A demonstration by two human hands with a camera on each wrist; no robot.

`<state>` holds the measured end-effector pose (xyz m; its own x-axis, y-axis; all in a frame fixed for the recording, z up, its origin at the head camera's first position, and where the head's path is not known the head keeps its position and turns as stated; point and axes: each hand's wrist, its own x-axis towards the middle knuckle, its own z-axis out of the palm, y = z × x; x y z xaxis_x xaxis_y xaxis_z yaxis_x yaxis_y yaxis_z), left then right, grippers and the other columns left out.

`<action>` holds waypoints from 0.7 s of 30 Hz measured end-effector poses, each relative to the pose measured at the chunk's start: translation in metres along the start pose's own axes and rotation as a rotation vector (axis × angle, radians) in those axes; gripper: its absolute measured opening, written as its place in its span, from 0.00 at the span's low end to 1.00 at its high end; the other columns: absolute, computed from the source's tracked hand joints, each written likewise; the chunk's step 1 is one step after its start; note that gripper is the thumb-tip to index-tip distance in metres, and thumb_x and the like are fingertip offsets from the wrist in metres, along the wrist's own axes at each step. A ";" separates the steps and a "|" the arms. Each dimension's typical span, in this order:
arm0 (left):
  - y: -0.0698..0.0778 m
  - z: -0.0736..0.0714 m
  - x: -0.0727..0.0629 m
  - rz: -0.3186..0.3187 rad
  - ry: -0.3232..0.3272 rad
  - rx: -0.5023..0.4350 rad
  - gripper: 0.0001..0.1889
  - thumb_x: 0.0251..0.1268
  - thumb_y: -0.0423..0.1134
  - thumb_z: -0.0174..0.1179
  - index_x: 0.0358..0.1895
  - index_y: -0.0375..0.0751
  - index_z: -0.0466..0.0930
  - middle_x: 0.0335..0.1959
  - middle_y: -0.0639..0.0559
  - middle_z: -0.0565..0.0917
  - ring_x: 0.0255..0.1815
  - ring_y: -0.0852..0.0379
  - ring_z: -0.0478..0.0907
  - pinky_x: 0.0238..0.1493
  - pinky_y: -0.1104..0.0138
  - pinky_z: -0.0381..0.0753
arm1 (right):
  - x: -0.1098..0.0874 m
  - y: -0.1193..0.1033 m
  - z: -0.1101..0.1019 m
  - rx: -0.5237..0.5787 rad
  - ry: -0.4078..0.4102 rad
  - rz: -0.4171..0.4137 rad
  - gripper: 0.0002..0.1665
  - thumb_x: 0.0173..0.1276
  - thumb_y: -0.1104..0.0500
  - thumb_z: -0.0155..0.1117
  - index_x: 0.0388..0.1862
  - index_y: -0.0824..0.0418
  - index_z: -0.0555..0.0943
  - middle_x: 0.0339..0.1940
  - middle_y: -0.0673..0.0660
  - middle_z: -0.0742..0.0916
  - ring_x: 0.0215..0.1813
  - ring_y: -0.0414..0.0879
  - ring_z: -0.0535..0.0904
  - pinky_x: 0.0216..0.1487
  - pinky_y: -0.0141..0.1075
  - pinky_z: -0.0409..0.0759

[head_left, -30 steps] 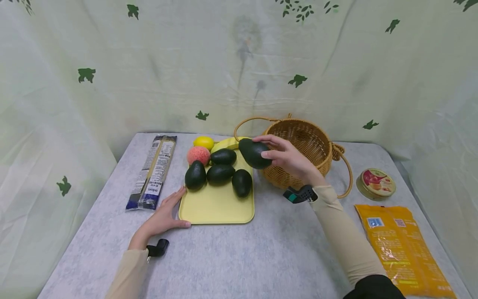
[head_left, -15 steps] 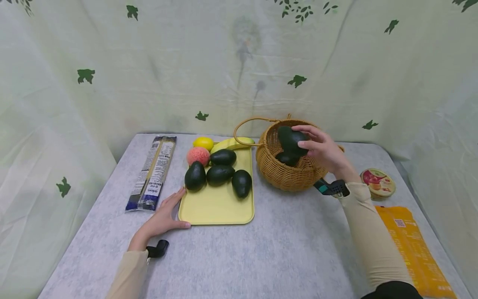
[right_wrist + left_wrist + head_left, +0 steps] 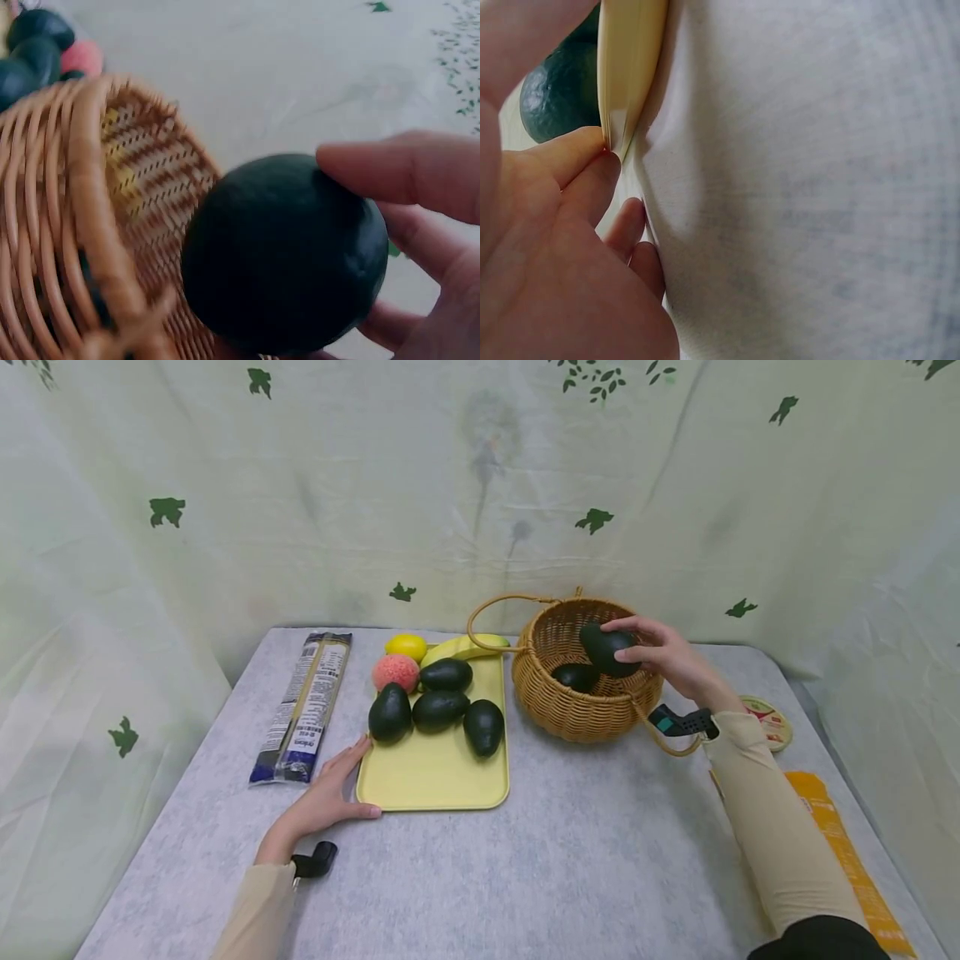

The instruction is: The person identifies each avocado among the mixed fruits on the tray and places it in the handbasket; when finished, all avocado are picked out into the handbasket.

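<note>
wicker basket (image 3: 570,714): one avocado (image 3: 575,677) inside | right hand (image 3: 663,653) holds second avocado (image 3: 607,649) above

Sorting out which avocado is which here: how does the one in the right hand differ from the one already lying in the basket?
The held avocado is gripped by the right hand above the wicker basket; the basket avocado lies loose on its floor, untouched. The held avocado shows nearly whole; the basket avocado is partly hidden by the rim. Both are dark green and alike in shape.
</note>
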<state>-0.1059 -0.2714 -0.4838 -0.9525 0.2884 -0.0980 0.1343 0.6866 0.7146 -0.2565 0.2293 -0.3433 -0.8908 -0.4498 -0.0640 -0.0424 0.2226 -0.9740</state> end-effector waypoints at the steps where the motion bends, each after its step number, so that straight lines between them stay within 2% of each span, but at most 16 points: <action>1: 0.000 0.000 0.000 0.003 0.001 0.000 0.59 0.45 0.52 0.75 0.76 0.37 0.46 0.76 0.38 0.47 0.72 0.34 0.42 0.64 0.36 0.44 | 0.001 0.000 -0.001 -0.032 -0.010 0.005 0.25 0.70 0.62 0.60 0.65 0.59 0.73 0.69 0.56 0.66 0.55 0.51 0.73 0.47 0.37 0.78; 5: 0.000 0.000 0.000 0.011 0.003 0.000 0.59 0.45 0.51 0.75 0.76 0.36 0.46 0.76 0.38 0.48 0.72 0.33 0.42 0.64 0.36 0.45 | 0.003 0.000 -0.005 -0.127 -0.064 0.030 0.25 0.68 0.62 0.62 0.64 0.59 0.73 0.69 0.56 0.67 0.56 0.54 0.72 0.49 0.41 0.76; 13: 0.000 0.000 0.001 0.002 -0.001 -0.008 0.59 0.45 0.51 0.75 0.76 0.37 0.45 0.76 0.38 0.47 0.72 0.33 0.41 0.63 0.36 0.45 | 0.010 0.002 -0.005 -0.209 -0.155 0.054 0.26 0.68 0.63 0.62 0.64 0.59 0.73 0.68 0.55 0.68 0.57 0.54 0.74 0.53 0.47 0.73; 17: 0.000 0.000 0.001 -0.003 -0.003 -0.010 0.59 0.45 0.51 0.75 0.77 0.38 0.45 0.76 0.39 0.47 0.73 0.33 0.41 0.64 0.36 0.45 | 0.012 0.004 -0.003 -0.230 -0.166 0.015 0.23 0.70 0.66 0.57 0.64 0.62 0.73 0.67 0.57 0.71 0.60 0.54 0.72 0.55 0.47 0.73; 21: 0.001 0.000 0.000 -0.005 -0.003 -0.013 0.59 0.45 0.51 0.75 0.77 0.38 0.45 0.76 0.39 0.47 0.73 0.33 0.40 0.63 0.35 0.44 | 0.011 0.005 0.000 -0.231 -0.134 -0.036 0.21 0.71 0.69 0.52 0.63 0.66 0.72 0.64 0.60 0.73 0.59 0.55 0.74 0.55 0.43 0.75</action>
<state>-0.1061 -0.2712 -0.4832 -0.9524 0.2869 -0.1034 0.1263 0.6795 0.7228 -0.2663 0.2259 -0.3483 -0.8199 -0.5678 -0.0735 -0.1885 0.3889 -0.9018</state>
